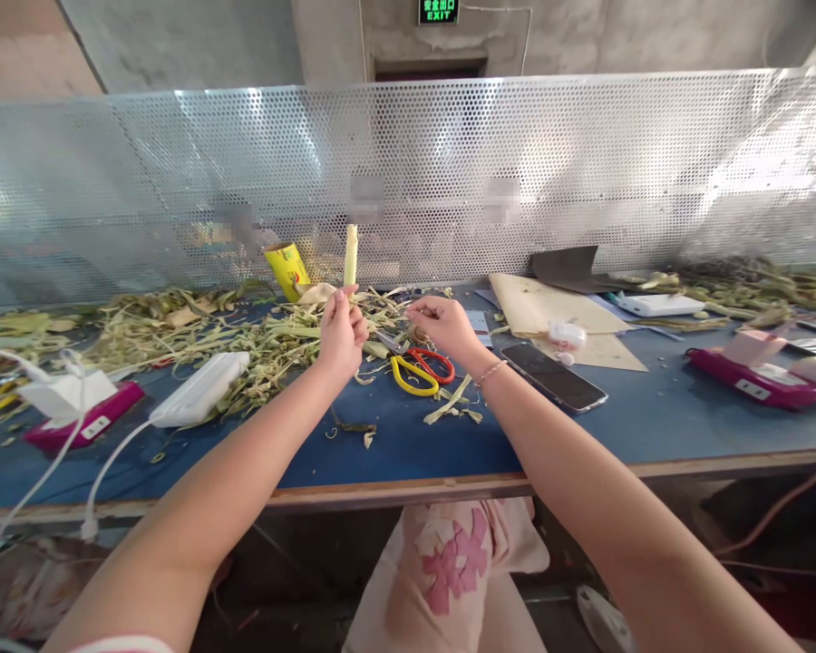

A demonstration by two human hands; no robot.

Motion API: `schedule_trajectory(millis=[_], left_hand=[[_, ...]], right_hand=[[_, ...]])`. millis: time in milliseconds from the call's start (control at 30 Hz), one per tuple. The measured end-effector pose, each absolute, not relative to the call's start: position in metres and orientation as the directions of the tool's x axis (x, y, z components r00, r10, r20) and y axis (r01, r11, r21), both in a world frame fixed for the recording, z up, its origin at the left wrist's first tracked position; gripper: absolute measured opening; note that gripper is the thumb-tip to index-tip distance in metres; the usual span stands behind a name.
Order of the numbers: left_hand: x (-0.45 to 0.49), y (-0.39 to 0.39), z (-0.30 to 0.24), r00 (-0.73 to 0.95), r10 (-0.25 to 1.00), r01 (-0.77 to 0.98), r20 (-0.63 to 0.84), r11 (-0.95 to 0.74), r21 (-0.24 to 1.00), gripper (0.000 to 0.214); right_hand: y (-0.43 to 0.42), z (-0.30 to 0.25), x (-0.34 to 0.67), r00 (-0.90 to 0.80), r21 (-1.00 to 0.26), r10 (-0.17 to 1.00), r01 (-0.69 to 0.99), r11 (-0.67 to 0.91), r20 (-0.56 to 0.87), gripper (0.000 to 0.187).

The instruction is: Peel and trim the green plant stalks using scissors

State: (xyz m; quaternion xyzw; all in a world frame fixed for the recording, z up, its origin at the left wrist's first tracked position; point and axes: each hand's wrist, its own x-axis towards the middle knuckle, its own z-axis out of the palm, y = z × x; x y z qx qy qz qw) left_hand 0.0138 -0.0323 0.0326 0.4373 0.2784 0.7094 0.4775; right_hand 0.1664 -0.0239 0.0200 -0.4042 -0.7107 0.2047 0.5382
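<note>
My left hand (pixel 344 334) is closed around the lower end of a pale green peeled stalk (pixel 351 254), which stands upright above the fist. To the right, my right hand (pixel 447 325) hovers over the table with thumb and fingers pinched together; whatever is between the fingertips is too small to make out. Scissors (pixel 414 375) with one yellow and one red handle lie just below and between both hands, blades pointing away to the left. A heap of dry, pale green leaf and peel scraps (pixel 278 343) spreads behind and left of my left hand.
Behind the blue table (pixel 408 449) rises a perforated metal screen (pixel 422 154). A yellow tube (pixel 287 269) leans near it. On the right are a black phone (pixel 554 376), brown paper (pixel 550 304) and a magenta power strip (pixel 754 376); on the left, a white power bank (pixel 200 388) with a cable.
</note>
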Motion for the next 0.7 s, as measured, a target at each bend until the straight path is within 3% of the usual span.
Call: schedule_trajectory(millis=[233, 333, 433, 567, 700], left_hand=[[0.007, -0.024, 0.030, -0.158, 0.936, -0.484, 0.316, -0.352, 0.801, 0.020], [0.008, -0.026, 0.030, -0.077, 0.932, -0.449, 0.355, -0.350, 0.822, 0.021], [0.013, -0.031, 0.027, 0.036, 0.922, -0.401, 0.386, -0.341, 0.850, 0.024], [0.024, -0.037, 0.018, 0.131, 0.931, -0.336, 0.341, -0.282, 0.899, 0.030], [0.030, -0.041, 0.013, 0.188, 0.944, -0.320, 0.270, -0.201, 0.926, 0.031]], right_hand=[[-0.027, 0.022, 0.166, -0.099, -0.708, 0.789, 0.385, 0.592, 0.606, 0.021], [-0.025, 0.022, 0.170, -0.065, -0.657, 0.774, 0.487, 0.576, 0.630, 0.018], [-0.025, 0.019, 0.168, -0.154, -0.605, 0.783, 0.552, 0.575, 0.603, 0.018], [-0.028, 0.012, 0.157, -0.325, -0.639, 0.783, 0.453, 0.621, 0.531, 0.026], [-0.026, 0.008, 0.152, -0.314, -0.656, 0.775, 0.413, 0.632, 0.549, 0.028]])
